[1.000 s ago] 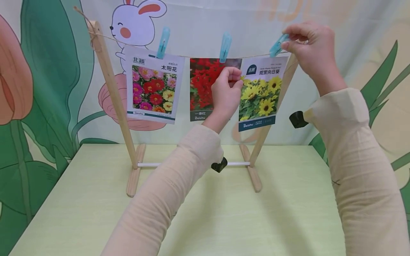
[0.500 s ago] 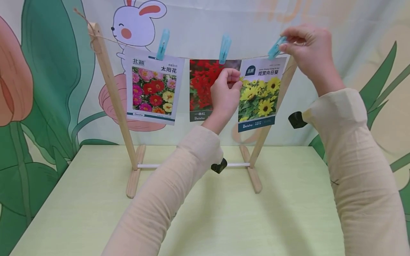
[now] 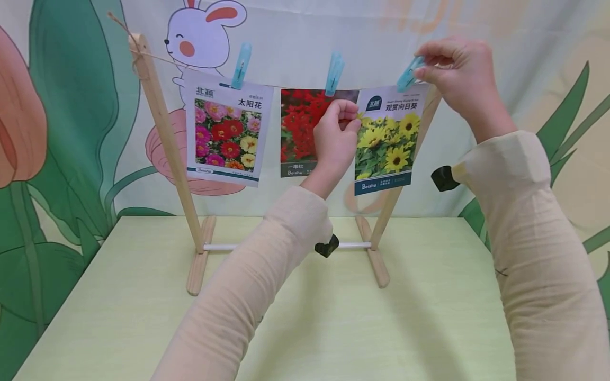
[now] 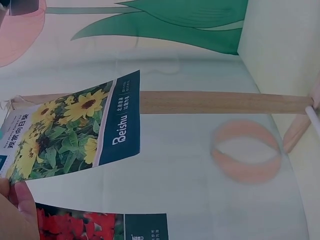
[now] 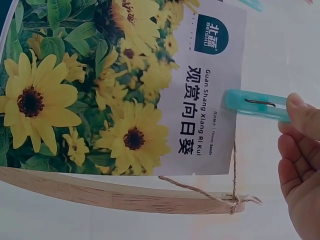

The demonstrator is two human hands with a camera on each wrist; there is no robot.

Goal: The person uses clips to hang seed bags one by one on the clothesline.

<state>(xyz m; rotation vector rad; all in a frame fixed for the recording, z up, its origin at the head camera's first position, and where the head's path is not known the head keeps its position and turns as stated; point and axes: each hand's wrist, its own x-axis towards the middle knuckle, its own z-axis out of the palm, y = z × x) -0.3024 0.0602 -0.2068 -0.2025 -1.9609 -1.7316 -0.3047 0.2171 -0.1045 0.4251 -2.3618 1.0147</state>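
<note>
My left hand (image 3: 335, 137) pinches the left edge of a seed packet (image 3: 387, 140) printed with yellow sunflowers. In the left wrist view, thumb and finger hold that edge at the lower left. My right hand (image 3: 462, 79) pinches the handle end of a blue clothespin (image 3: 407, 76). In the right wrist view, the clothespin (image 5: 257, 104) has its tip over the packet's top edge, beside the twine (image 5: 235, 167). A packet with red flowers (image 3: 299, 124) hangs under a second clothespin (image 3: 335, 75), partly hidden behind my left hand. Further left, a multicoloured-flower packet (image 3: 229, 132) hangs from a third clothespin (image 3: 241, 66).
The twine runs between two wooden posts, the left post (image 3: 164, 137) and the right post (image 3: 429, 114). Wooden feet and a white rod (image 3: 220, 247) brace the stand on a pale green table (image 3: 295, 328). A printed cloth (image 3: 290, 32) hangs close behind.
My right hand and its clothespin have shifted slightly left and down. The red-flower packet's lower edge has swung a little. My left hand keeps its place on the sunflower packet.
</note>
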